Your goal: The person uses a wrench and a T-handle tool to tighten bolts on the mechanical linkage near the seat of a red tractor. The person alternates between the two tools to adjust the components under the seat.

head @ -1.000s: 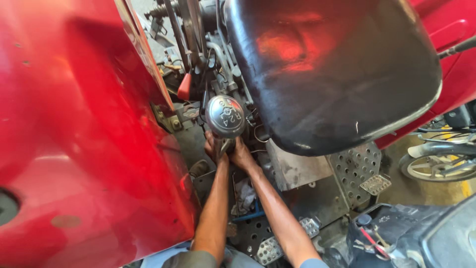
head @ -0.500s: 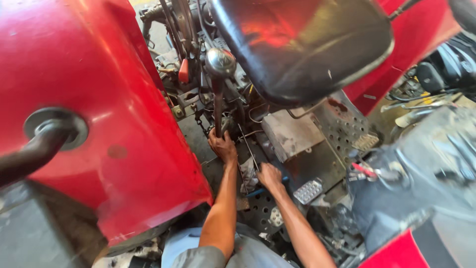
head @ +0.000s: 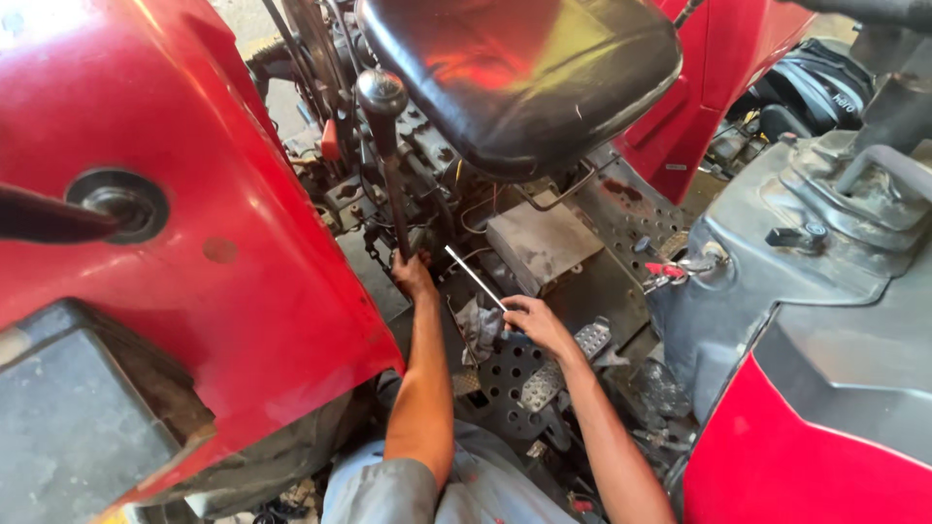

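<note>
My left hand reaches down beside the base of a dark lever with a round knob, its fingers closed on something at the lever's foot that I cannot make out. My right hand holds a thin silver rod-like tool that points up and left toward the left hand. Both hands work low between the red fender and the black tractor seat. A crumpled grey rag lies just left of the right hand on the perforated floor plate.
A grey metal box sits under the seat. Foot pedals and red-handled pliers lie to the right. The grey transmission housing and red bodywork close in the right side. Cables and linkages crowd the space behind the lever.
My view has pulled back and shifted. My right hand left the spot beside the left hand, moved right and down, and now holds the silver tool. The left hand stays at the lever's base.
</note>
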